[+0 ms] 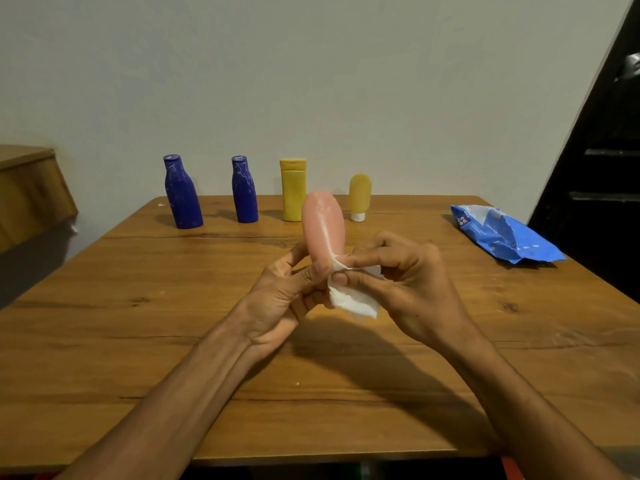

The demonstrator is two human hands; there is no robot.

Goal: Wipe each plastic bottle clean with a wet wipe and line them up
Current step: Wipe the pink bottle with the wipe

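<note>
Nearest me, above the brown wooden table (138, 341), the left hand (277, 299) grips the lower end of a rounded pink plastic bottle (323, 223). Its fingers are curled round the bottle, which is upright and off the surface. The right hand (408, 282) pinches a crumpled white wet wipe (356, 301) between thumb and forefinger, against the bottle's lower side. Further back on the right lies a torn blue plastic wipe packet (502, 237). At the far edge I note a spaced row: a dark blue plastic bottle (183, 195), a second dark blue bottle (244, 192), a tall yellow flip-cap bottle (293, 192), and a small yellow tube (359, 195) standing on its white cap.
</note>
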